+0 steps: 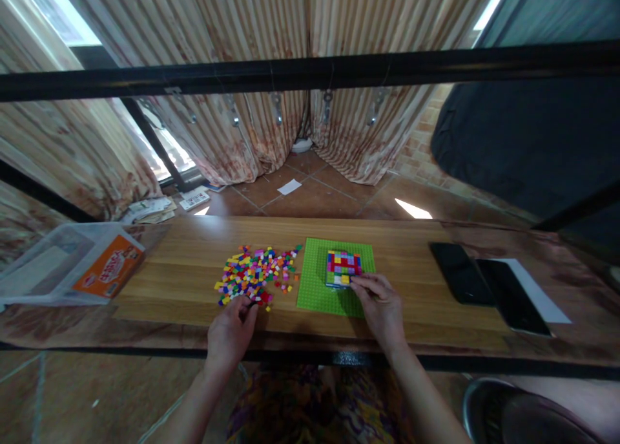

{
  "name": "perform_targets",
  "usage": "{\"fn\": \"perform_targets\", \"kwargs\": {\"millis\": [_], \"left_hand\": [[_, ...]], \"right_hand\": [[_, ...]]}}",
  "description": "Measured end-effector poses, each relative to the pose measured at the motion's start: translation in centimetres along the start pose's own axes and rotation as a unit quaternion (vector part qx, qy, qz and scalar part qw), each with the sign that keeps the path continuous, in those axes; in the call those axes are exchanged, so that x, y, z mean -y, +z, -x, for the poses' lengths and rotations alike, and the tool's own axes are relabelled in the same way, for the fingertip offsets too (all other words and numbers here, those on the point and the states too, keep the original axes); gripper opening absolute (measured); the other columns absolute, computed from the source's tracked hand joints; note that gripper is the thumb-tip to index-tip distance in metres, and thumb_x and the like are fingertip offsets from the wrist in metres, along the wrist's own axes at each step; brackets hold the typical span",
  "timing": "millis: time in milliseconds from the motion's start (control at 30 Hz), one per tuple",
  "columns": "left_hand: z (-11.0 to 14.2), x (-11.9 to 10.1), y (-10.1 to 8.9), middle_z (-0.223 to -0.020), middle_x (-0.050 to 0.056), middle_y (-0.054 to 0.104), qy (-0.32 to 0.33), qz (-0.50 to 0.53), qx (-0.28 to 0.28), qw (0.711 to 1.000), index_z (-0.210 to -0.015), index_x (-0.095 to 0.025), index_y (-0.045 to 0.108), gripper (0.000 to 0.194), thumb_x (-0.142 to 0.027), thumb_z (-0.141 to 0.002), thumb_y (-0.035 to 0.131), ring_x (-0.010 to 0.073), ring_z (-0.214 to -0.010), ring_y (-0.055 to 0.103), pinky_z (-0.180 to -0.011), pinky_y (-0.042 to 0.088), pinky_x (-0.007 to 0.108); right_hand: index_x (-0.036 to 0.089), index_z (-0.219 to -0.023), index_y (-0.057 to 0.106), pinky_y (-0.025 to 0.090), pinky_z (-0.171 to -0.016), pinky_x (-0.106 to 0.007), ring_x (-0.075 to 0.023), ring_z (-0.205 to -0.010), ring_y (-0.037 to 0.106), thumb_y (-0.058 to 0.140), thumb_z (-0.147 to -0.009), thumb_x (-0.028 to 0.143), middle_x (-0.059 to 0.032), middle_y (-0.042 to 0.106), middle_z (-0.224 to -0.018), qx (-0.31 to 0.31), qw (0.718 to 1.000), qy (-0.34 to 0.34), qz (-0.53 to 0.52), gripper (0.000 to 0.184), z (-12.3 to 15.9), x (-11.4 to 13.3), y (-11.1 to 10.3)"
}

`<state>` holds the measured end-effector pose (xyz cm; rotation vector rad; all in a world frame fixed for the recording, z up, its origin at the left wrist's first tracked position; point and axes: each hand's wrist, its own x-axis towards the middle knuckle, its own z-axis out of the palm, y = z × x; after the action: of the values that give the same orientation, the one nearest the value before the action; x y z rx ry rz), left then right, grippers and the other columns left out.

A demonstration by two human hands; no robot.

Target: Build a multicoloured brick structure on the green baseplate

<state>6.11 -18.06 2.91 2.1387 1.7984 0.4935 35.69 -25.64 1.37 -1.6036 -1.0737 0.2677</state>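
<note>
A green baseplate (320,289) lies on the wooden table (416,237), with a small multicoloured brick block (343,266) built on it. My right hand (380,305) rests at the block's near right corner, fingers curled and touching it. A heap of several small coloured bricks (254,276) is spread left of the plate. My left hand (231,331) is at the near edge of that heap, fingertips pinched together on the bricks; what they hold is too small to make out.
Two dark phones (460,273) (511,295) and a white sheet (537,292) lie at the right of the table. A clear plastic box with an orange pack (109,266) sits at the left. A black bar (310,72) crosses overhead; curtains hang behind.
</note>
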Motion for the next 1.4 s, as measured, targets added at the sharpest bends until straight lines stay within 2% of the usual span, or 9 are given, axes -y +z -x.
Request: {"fn": "perform_targets", "kwargs": {"millis": [200, 333, 500, 800, 900, 1033, 1133, 1300, 1400], "left_hand": [[0.1, -0.3, -0.3, -0.073, 0.0, 0.066, -0.008, 0.008, 0.009, 1.0, -0.082, -0.022, 0.057, 0.016, -0.035, -0.086, 0.05, 0.0153, -0.067, 0.062, -0.059, 0.038, 0.023], [0.2, -0.5, -0.4, -0.076, 0.0, 0.067, -0.008, 0.011, 0.014, 1.0, -0.083, -0.021, 0.057, 0.016, -0.035, -0.087, 0.05, 0.0158, -0.07, 0.063, -0.061, 0.039, 0.023], [0.3, -0.6, -0.5, -0.074, 0.0, 0.066, -0.018, 0.008, 0.019, 1.0, -0.085, -0.021, 0.057, 0.016, -0.035, -0.088, 0.049, 0.0148, -0.066, 0.062, -0.058, 0.038, 0.022], [0.4, -0.3, -0.3, -0.075, 0.0, 0.066, -0.004, 0.018, 0.008, 1.0, -0.087, -0.021, 0.057, 0.014, -0.033, -0.087, 0.05, 0.0147, -0.068, 0.062, -0.062, 0.041, 0.023], [0.3, -0.2, -0.3, -0.075, 0.0, 0.065, 0.008, 0.017, 0.011, 1.0, -0.087, -0.021, 0.057, 0.011, -0.03, -0.087, 0.051, 0.0151, -0.07, 0.062, -0.064, 0.042, 0.024], [0.6, -0.3, -0.3, -0.08, 0.001, 0.065, 0.012, 0.027, 0.017, 0.999, -0.088, -0.02, 0.059, 0.008, -0.025, -0.086, 0.052, 0.0153, -0.075, 0.061, -0.068, 0.043, 0.025], [0.8, -0.4, -0.3, -0.082, 0.001, 0.065, 0.007, 0.046, 0.02, 0.999, -0.088, -0.02, 0.059, 0.007, -0.021, -0.085, 0.053, 0.015, -0.075, 0.061, -0.069, 0.043, 0.025], [1.2, 0.1, -0.2, -0.085, 0.002, 0.065, 0.015, 0.099, 0.005, 0.995, -0.087, -0.02, 0.059, 0.007, -0.017, -0.083, 0.054, 0.0152, -0.077, 0.06, -0.072, 0.044, 0.026], [1.5, 0.0, -0.7, -0.087, 0.002, 0.066, 0.038, 0.171, 0.011, 0.985, -0.088, -0.02, 0.06, 0.008, -0.018, -0.085, 0.052, 0.0152, -0.08, 0.06, -0.074, 0.045, 0.026]], "right_hand": [[0.023, -0.081, 0.073, 0.053, -0.079, -0.034, -0.0178, -0.087, 0.064, 0.065, -0.081, 0.036, -0.0051, 0.067, -0.093, -0.014, 1.0, -0.008, -0.007, 0.015, 0.1, -0.3, 0.2], [0.024, -0.083, 0.074, 0.053, -0.079, -0.036, -0.0184, -0.086, 0.063, 0.063, -0.084, 0.033, -0.0056, 0.068, -0.092, -0.007, 0.997, -0.061, 0.046, 0.014, 0.1, -0.3, -0.1], [0.026, -0.084, 0.074, 0.053, -0.08, -0.037, -0.0185, -0.083, 0.063, 0.058, -0.088, 0.028, -0.005, 0.07, -0.089, 0.006, 0.98, -0.136, 0.143, 0.017, -0.1, -0.2, -0.5], [0.024, -0.09, 0.073, 0.053, -0.083, -0.036, -0.0185, -0.087, 0.062, 0.051, -0.092, 0.025, -0.0064, 0.069, -0.094, 0.039, 0.962, -0.184, 0.197, 0.022, -0.3, -0.4, -0.6], [0.023, -0.093, 0.073, 0.053, -0.084, -0.036, -0.0186, -0.088, 0.064, 0.053, -0.091, 0.028, -0.0068, 0.069, -0.096, 0.034, 0.967, -0.177, 0.178, 0.021, -0.2, -0.1, -0.8], [0.022, -0.105, 0.07, 0.053, -0.082, -0.035, -0.0186, -0.088, 0.065, 0.055, -0.091, 0.031, -0.0075, 0.069, -0.1, 0.002, 0.979, -0.135, 0.152, 0.023, 0.9, 0.6, -1.1], [0.021, -0.102, 0.071, 0.052, -0.082, -0.034, -0.0189, -0.086, 0.066, 0.055, -0.091, 0.031, -0.0082, 0.07, -0.097, -0.013, 0.983, -0.123, 0.137, 0.022, 2.3, 1.3, -0.9], [0.022, -0.095, 0.072, 0.051, -0.085, -0.035, -0.0195, -0.089, 0.066, 0.055, -0.09, 0.033, -0.0078, 0.07, -0.098, 0.053, 0.988, -0.119, 0.083, 0.021, 4.3, 3.5, 0.6], [0.022, -0.093, 0.072, 0.051, -0.084, -0.034, -0.0198, -0.09, 0.066, 0.055, -0.089, 0.036, -0.0069, 0.071, -0.097, 0.105, 0.991, -0.069, 0.043, 0.022, 5.2, 5.2, 2.1]]}}
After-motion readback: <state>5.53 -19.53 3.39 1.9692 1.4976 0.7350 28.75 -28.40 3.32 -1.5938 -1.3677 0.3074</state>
